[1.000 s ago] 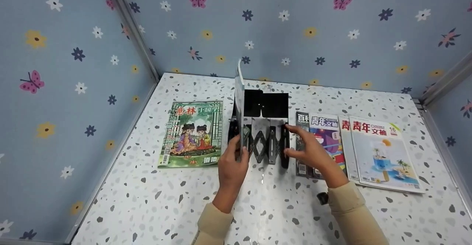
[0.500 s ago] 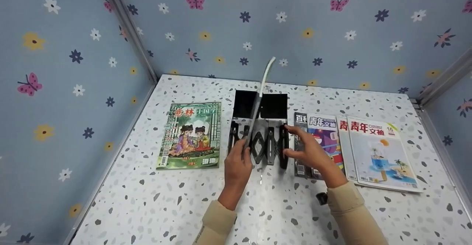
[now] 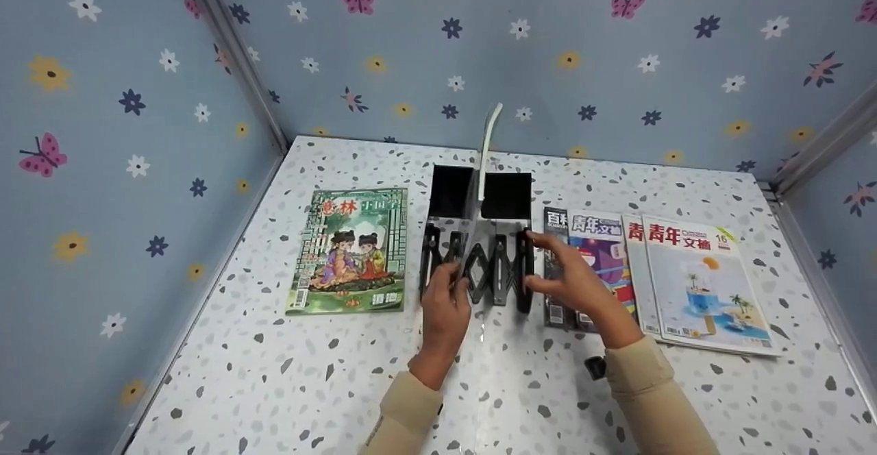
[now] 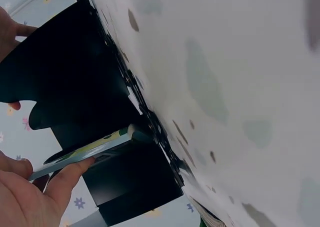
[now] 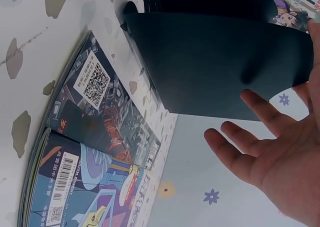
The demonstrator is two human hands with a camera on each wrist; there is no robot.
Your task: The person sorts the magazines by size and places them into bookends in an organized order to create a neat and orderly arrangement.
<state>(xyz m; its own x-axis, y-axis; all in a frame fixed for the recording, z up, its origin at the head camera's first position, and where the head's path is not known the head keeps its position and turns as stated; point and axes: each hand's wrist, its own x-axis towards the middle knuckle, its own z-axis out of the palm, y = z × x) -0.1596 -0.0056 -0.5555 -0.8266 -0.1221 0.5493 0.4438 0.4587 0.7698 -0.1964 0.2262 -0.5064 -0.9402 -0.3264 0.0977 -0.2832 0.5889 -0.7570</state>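
The 意林 magazine (image 3: 348, 249) lies flat; the left hand (image 3: 445, 314) pinches an upright magazine (image 3: 482, 177), long axis toward the far wall (image 3: 503, 51), within the black expandable bookend (image 3: 507, 194); the relaxed right hand (image 3: 579, 280) touches its right plate (image 5: 200, 62); 青年文摘 magazines (image 3: 706, 284) overlap.

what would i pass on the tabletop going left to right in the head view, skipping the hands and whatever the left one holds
Green magazine → black expanding bookend → dark magazine → purple magazine → mostly covered white magazine → white magazine marked 16
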